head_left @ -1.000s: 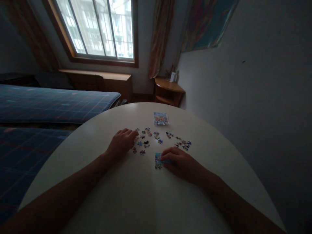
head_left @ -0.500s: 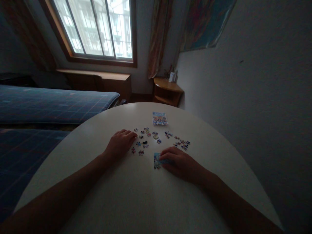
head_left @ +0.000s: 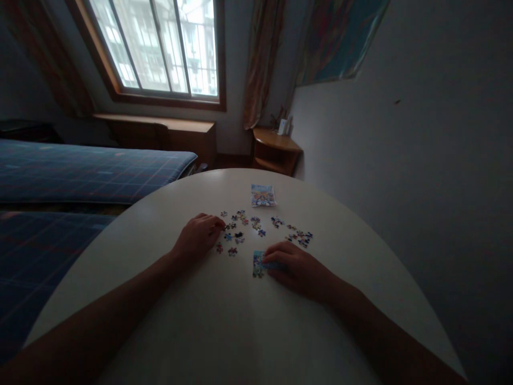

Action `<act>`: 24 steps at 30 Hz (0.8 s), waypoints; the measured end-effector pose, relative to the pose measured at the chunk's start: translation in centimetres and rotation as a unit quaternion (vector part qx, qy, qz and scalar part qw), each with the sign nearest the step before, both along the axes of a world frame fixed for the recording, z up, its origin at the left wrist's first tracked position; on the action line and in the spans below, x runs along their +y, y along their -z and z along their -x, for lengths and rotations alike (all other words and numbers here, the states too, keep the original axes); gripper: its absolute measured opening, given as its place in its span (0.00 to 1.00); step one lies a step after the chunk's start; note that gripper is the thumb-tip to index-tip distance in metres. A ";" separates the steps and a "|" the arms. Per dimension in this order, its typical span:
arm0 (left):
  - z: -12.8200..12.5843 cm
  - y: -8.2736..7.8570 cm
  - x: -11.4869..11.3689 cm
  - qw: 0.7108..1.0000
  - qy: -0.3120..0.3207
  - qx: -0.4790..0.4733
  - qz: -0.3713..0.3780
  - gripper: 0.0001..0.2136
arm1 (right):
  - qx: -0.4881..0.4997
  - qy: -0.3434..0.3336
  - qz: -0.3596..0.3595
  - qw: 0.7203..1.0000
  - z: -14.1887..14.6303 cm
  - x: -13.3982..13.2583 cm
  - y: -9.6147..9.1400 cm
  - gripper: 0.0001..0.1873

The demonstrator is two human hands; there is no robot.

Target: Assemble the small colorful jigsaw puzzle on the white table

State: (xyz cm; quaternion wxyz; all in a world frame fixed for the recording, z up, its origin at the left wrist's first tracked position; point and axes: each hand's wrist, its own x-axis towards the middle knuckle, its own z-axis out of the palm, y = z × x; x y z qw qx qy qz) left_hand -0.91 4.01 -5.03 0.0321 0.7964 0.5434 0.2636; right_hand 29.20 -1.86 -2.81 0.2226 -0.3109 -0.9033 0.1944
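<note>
My left hand [head_left: 197, 235] is at the left edge of the scattered jigsaw puzzle pieces [head_left: 239, 235], its fingers drawn together. A small puzzle piece [head_left: 227, 227] shows at the fingertips, seemingly pinched there. Nearer to me, my right hand [head_left: 294, 266] lies over a joined puzzle section [head_left: 257, 264], with curved fingers holding it on the table. The section's left strip is visible, bluish at the top and with patterned pieces below; the hand covers much of the rest. More loose pieces [head_left: 300, 236] lie beyond my right hand.
The round white table [head_left: 224, 315] holds a small colourful picture packet [head_left: 263, 195] toward its far side. To the left is a bed with a blue plaid mattress [head_left: 92, 171]. A white wall [head_left: 360, 155] stands to the right, and a wooden corner shelf [head_left: 276, 140] behind.
My left fingers have curled in slightly, and a piece now shows at their tips. The right hand has barely moved and stays over the joined section.
</note>
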 end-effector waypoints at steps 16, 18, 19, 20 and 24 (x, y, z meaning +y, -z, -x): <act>0.3 0.1 -0.4 0.996 0.086 0.010 -0.023 0.12 | -0.037 0.017 0.000 0.999 -1.4 0.4 -0.8 0.15; 0.2 0.0 -0.5 0.994 0.106 0.016 -0.024 0.12 | -0.052 0.025 0.010 0.998 -1.9 0.5 -1.3 0.16; 0.2 0.0 -0.5 0.993 0.110 0.021 -0.026 0.12 | -0.057 0.027 0.017 0.998 -2.3 0.5 -1.6 0.17; 0.2 0.0 -0.5 0.993 0.110 0.028 -0.029 0.12 | -0.062 0.029 0.025 0.997 -2.6 0.6 -1.8 0.18; 0.4 0.1 -0.2 0.992 0.106 0.062 -0.038 0.11 | -0.080 0.051 0.048 0.994 -3.7 0.7 -2.5 0.19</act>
